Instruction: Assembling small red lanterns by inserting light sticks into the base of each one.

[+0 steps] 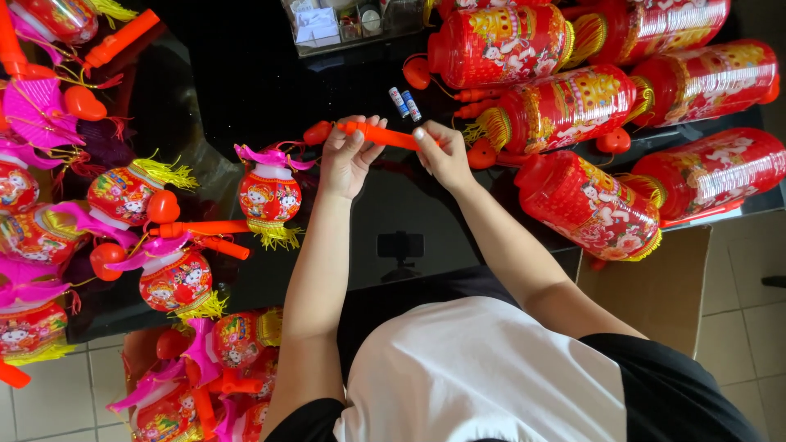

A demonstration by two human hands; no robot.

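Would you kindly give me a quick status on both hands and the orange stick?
Left hand and right hand both gripping orange stick, held level above black table. Two small batteries lying just beyond. Nothing blocking.

Batteries (404, 104) on table (246, 90) btwn lanterns (565, 110) right & lantern (269, 195) left.

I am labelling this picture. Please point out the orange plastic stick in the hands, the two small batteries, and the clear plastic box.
orange plastic stick (385, 134), head view, middle of shaft
two small batteries (404, 104), head view, between the pair
clear plastic box (327, 33), head view, front wall
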